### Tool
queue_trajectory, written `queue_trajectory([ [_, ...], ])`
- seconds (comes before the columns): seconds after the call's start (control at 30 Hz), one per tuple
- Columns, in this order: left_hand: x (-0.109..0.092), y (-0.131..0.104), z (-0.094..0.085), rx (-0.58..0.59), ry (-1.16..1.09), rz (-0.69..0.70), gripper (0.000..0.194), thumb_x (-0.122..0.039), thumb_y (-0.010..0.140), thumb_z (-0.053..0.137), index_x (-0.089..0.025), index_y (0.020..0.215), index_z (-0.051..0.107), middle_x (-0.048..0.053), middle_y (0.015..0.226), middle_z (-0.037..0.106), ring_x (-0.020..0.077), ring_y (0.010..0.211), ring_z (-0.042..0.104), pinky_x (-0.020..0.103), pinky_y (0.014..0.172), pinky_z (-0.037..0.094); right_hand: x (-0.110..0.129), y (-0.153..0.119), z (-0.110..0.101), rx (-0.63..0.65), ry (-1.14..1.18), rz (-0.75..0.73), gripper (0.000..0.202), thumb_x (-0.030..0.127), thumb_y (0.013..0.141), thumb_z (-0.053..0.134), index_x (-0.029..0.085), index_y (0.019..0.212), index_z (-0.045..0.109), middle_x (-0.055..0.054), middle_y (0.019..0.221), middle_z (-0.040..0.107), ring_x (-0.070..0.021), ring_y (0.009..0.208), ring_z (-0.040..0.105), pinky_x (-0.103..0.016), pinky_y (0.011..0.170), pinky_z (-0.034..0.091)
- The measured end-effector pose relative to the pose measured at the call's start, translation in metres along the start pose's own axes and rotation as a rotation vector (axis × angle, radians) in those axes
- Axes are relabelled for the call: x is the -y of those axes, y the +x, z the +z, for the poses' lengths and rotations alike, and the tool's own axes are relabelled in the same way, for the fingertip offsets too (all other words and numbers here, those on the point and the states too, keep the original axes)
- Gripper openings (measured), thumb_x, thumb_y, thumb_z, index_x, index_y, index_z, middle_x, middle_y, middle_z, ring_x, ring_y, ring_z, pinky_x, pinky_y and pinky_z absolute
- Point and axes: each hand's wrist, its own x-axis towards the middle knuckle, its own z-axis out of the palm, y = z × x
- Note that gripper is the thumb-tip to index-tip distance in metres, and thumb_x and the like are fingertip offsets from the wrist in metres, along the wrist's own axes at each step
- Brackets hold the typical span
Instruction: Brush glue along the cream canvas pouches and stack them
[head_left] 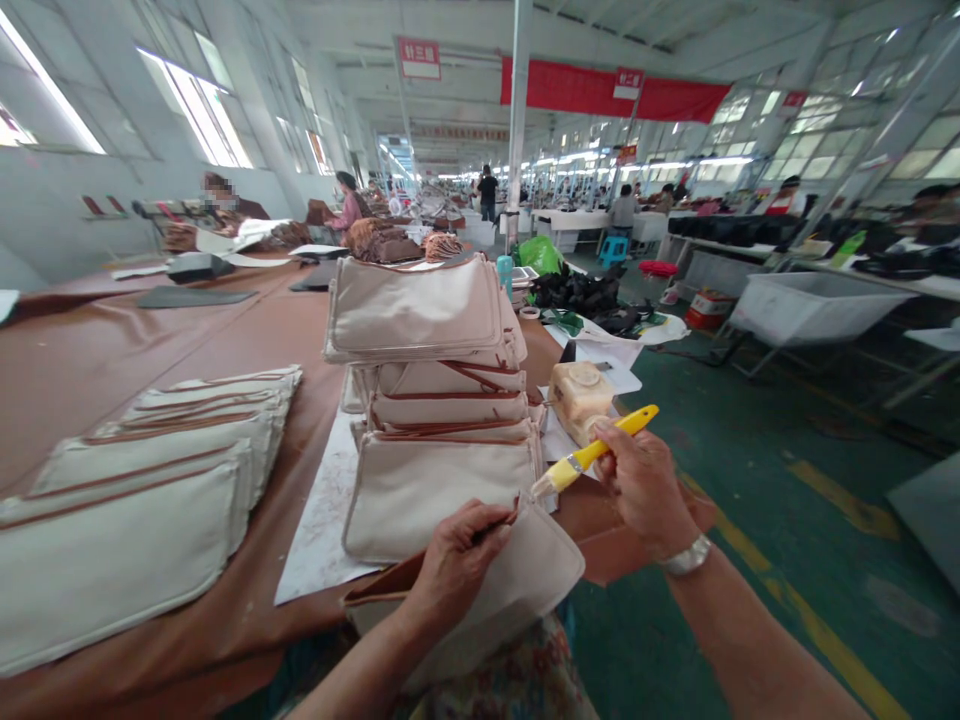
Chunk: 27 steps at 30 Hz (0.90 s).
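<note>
My left hand (459, 560) pinches the brown-trimmed opening of a cream pouch (536, 560) near its corner, holding the pouch tilted over my lap, just beyond the surface's near edge. My right hand (637, 490) is closed round the yellow handle of a brush (592, 455), bristles angled down beside the pinched corner; I cannot tell whether they touch. I judge this to be brush work at the pouch's trimmed edge, which calls for a steady pinch and a light, exact stroke. A stained container (576, 390) stands just beyond the brush, by the surface's right edge. A tall stack of pouches (439, 485) rises near the near right corner, with a white sheet (322, 530) showing underneath. More pouches (142, 530) overlap in a row towards the left edge of the brown-covered surface (262, 580). Far off, two hanging signs (420, 58) (628, 83) read 针三组 and 针二组; the smaller lettering is unreadable
</note>
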Motion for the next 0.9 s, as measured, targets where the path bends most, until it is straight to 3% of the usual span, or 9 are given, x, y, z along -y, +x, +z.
queue_trajectory([
  [0.1, 0.001, -0.002, 0.004, -0.003, 0.04, 0.066, 0.019, -0.03, 0.092, 0.06, -0.018, 0.092, 0.074, 0.003, 0.082, 0.058, 0.0141, 0.076, 0.055, 0.022, 0.067, 0.042, 0.001, -0.011, 0.003, 0.022, -0.013, 0.011, 0.042, 0.049, 0.076, 0.08, 0.018, 0.067, 0.054, 0.003, 0.052, 0.047, -0.0099, 0.043, 0.04, -0.019, 0.038, 0.031],
  [0.23, -0.007, -0.009, 0.005, 0.002, 0.189, 0.216, 0.021, -0.03, 0.096, 0.056, -0.019, 0.096, 0.073, 0.004, 0.083, 0.061, 0.0144, 0.078, 0.058, 0.023, 0.069, 0.044, 0.008, -0.014, -0.001, -0.053, 0.028, -0.016, 0.043, 0.051, 0.077, 0.079, 0.019, 0.069, 0.051, 0.004, 0.054, 0.046, -0.0098, 0.044, 0.04, -0.019, 0.038, 0.032],
  [0.4, -0.041, -0.021, -0.009, 0.082, 0.546, 0.554, 0.023, -0.022, 0.1, 0.047, -0.023, 0.107, 0.069, 0.004, 0.088, 0.065, 0.0152, 0.078, 0.057, 0.025, 0.068, 0.043, 0.045, -0.02, -0.019, -0.072, 0.117, -0.008, 0.042, 0.049, 0.077, 0.078, 0.019, 0.07, 0.05, 0.007, 0.05, 0.039, -0.0068, 0.039, 0.031, -0.016, 0.035, 0.023],
  [0.53, -0.069, -0.026, -0.02, 0.126, 0.879, 0.804, 0.022, -0.021, 0.1, 0.046, -0.019, 0.114, 0.062, 0.004, 0.089, 0.065, 0.0177, 0.075, 0.053, 0.031, 0.068, 0.041, 0.076, -0.042, -0.022, -0.062, 0.175, -0.045, 0.032, 0.038, 0.08, 0.079, 0.016, 0.072, 0.057, 0.006, 0.051, 0.04, -0.0065, 0.04, 0.032, -0.015, 0.036, 0.024],
  [0.67, -0.082, -0.026, -0.025, 0.184, 1.042, 0.906, 0.023, -0.019, 0.1, 0.043, -0.014, 0.114, 0.06, 0.006, 0.088, 0.063, 0.0186, 0.075, 0.053, 0.034, 0.069, 0.041, 0.082, -0.067, -0.021, -0.038, 0.059, -0.181, 0.023, 0.036, 0.089, 0.073, 0.016, 0.08, 0.064, 0.003, 0.057, 0.045, -0.0084, 0.046, 0.039, -0.015, 0.04, 0.03],
  [0.83, -0.083, -0.025, -0.028, 0.126, 1.079, 0.923, 0.022, -0.016, 0.1, 0.041, -0.012, 0.112, 0.059, 0.005, 0.087, 0.062, 0.0184, 0.075, 0.051, 0.035, 0.071, 0.042, 0.077, -0.09, -0.037, 0.226, -0.251, -0.238, 0.024, 0.037, 0.096, 0.066, 0.018, 0.08, 0.064, -0.001, 0.071, 0.053, -0.0118, 0.055, 0.045, -0.019, 0.047, 0.04],
  [0.9, -0.081, -0.026, -0.027, 0.125, 1.064, 0.936, 0.022, -0.015, 0.1, 0.04, -0.012, 0.111, 0.059, 0.005, 0.087, 0.061, 0.0183, 0.075, 0.051, 0.035, 0.07, 0.041, 0.081, -0.094, -0.043, 0.18, -0.281, -0.275, 0.019, 0.034, 0.097, 0.066, 0.019, 0.085, 0.064, -0.002, 0.081, 0.057, -0.012, 0.057, 0.047, -0.019, 0.047, 0.04],
])
